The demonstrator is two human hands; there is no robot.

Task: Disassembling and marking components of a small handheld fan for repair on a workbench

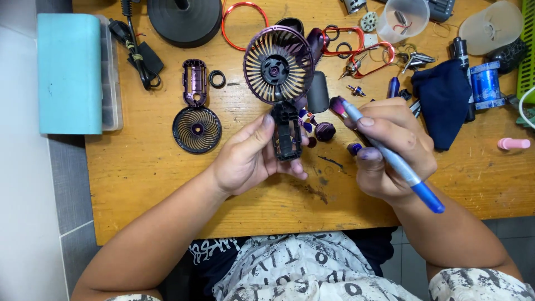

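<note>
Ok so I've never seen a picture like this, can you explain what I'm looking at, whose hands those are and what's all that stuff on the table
This is one picture, taken by a camera worn on a person's head, looking straight down at their own two bare hands over a wooden workbench. There is no machine here, only hands.

The left hand grips a small purple handheld fan by its opened handle; the round grille points away from the person. The right hand holds a blue brush like a pen, its purple-stained tip near the fan.

On the bench lie loose parts: a round fan grille, a purple handle cover, a small black ring, red wire loops, a dark blue cloth and a light blue box at the left edge.
</note>
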